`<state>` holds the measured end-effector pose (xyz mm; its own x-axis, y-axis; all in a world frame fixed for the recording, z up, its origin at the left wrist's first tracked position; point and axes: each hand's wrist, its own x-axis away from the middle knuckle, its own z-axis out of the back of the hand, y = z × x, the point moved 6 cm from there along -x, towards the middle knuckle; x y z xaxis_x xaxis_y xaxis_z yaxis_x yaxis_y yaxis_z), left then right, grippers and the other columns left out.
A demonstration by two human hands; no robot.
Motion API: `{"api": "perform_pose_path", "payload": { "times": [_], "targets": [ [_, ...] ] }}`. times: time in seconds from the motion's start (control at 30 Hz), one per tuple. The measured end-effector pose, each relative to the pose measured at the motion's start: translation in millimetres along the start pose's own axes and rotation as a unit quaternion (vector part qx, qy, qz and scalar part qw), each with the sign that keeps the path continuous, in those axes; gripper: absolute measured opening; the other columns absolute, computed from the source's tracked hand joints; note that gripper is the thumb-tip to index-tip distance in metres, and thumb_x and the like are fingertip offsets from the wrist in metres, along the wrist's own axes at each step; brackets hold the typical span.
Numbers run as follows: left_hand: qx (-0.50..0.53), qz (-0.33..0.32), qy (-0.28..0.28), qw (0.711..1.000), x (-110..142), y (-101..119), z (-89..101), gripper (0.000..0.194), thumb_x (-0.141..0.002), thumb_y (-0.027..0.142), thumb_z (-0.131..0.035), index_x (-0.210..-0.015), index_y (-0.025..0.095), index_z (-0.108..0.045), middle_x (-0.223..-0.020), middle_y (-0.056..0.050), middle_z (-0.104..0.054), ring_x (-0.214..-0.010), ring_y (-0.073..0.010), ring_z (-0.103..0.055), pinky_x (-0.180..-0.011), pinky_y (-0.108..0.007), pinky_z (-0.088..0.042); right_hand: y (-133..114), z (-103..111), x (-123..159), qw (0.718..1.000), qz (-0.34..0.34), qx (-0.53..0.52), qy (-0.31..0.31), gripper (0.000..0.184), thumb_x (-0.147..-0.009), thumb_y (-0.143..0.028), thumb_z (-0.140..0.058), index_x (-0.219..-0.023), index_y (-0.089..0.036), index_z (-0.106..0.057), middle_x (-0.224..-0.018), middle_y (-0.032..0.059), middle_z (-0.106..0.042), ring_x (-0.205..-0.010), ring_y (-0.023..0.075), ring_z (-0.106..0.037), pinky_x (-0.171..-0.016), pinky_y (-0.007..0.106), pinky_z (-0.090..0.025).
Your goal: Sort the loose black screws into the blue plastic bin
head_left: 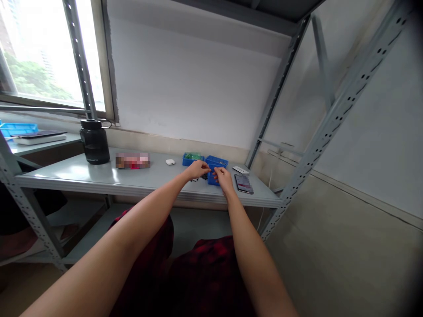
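Note:
My left hand (197, 170) and my right hand (224, 179) meet closely over the front blue bin (214, 179), their fingers pinched. Whatever lies between the fingertips is too small to make out. Behind the hands stand two more blue bins: one (187, 161) has a green bag (194, 156) in it, the other (218, 161) holds small parts I cannot identify. Some small dark pieces (194, 179) lie on the grey shelf (158, 180) under my left hand.
A smartphone (243, 183) and a flat white-and-dark item (240, 169) lie right of the bins. To the left are a white earbud case (170, 162), a blurred reddish packet (132, 161) and a dark water bottle (94, 141). A metal upright (317, 127) rises at the right.

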<state>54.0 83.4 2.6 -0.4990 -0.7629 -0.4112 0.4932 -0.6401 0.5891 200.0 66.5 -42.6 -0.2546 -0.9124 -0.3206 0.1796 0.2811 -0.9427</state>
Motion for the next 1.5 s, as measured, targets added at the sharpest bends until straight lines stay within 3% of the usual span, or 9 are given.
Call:
{"api": "perform_pose_path", "payload": {
  "times": [0.17, 0.47, 1.0, 1.5],
  "targets": [
    [-0.010, 0.008, -0.002, 1.000, -0.6, -2.5, 0.2, 0.024, -0.081, 0.030, -0.056, -0.076, 0.012, -0.071, -0.071, -0.005, -0.068, -0.064, -0.0150, -0.058, -0.061, -0.024, -0.043, -0.1, -0.7, -0.3, 1.000, 0.003, 0.005, 0.001, 0.025, -0.073, -0.044, -0.059, -0.075, -0.019, -0.060, -0.070, 0.0031, -0.066, -0.059, 0.0150, -0.056, -0.047, 0.024, -0.041],
    [-0.028, 0.000, 0.005, 1.000, -2.4, -2.9, 1.4, 0.023, -0.080, 0.028, -0.055, -0.078, 0.013, -0.072, -0.074, -0.006, -0.068, -0.069, -0.0168, -0.059, -0.064, -0.025, -0.043, 1.6, -2.2, -1.0, 1.000, 0.003, 0.014, -0.012, 0.028, -0.073, -0.048, -0.059, -0.076, -0.020, -0.060, -0.071, 0.0031, -0.066, -0.059, 0.0155, -0.057, -0.048, 0.024, -0.041],
    [-0.063, -0.002, 0.022, 0.998, -4.1, -8.3, 2.8, 0.022, -0.079, 0.026, -0.054, -0.076, 0.014, -0.072, -0.074, -0.006, -0.068, -0.071, -0.0177, -0.059, -0.067, -0.026, -0.045, -0.2, -4.6, -0.1, 0.998, 0.026, 0.049, -0.006, 0.020, -0.075, -0.037, -0.057, -0.086, -0.020, -0.059, -0.067, 0.0008, -0.066, -0.054, 0.0148, -0.058, -0.052, 0.026, -0.043],
    [-0.088, -0.006, -0.003, 0.996, -4.2, -9.6, -2.1, 0.022, -0.082, 0.025, -0.052, -0.081, 0.013, -0.071, -0.077, -0.005, -0.069, -0.072, -0.0166, -0.061, -0.067, -0.024, -0.046, -0.8, -8.3, 1.8, 0.994, 0.027, 0.101, -0.030, 0.023, -0.083, -0.030, -0.053, -0.101, -0.017, -0.062, -0.072, 0.0011, -0.068, -0.055, 0.0127, -0.059, -0.053, 0.023, -0.044]
  ]
}}
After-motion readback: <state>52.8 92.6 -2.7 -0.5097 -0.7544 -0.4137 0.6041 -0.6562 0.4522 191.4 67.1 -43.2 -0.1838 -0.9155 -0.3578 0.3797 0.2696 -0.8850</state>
